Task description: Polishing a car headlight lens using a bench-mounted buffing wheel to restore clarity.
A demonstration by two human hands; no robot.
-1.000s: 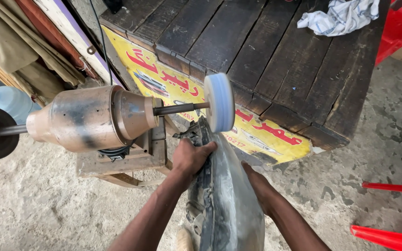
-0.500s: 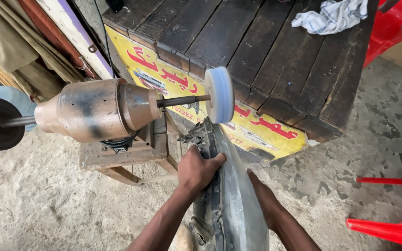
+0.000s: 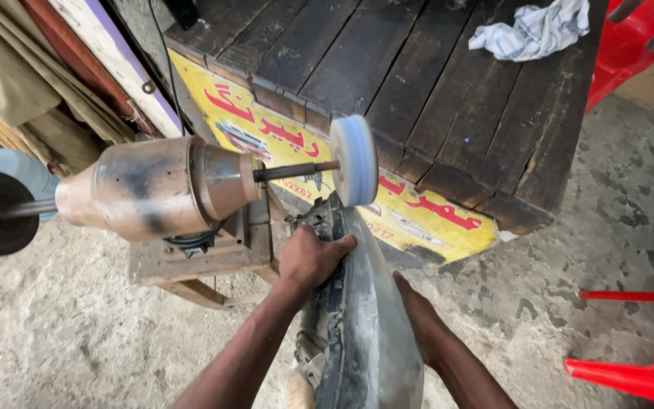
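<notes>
Grey headlamp [image 3: 369, 326] raised nearer buffing wheel [image 3: 354, 160], both hands' fingers [image 3: 338, 246] still gripping it

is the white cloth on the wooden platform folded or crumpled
Crumpled: the white cloth lies in a loose, wrinkled heap on the dark wooden platform, with no neat folds.

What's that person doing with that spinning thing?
A person holds a grey headlight up against a white buffing wheel. The left hand grips its near edge, and the right hand steadies the other side. The wheel sits on a shaft sticking out of a metal motor on a small wooden stand. The headlight's top end meets the wheel's lower rim. Behind is a dark wooden bench with a rag on it.
</notes>
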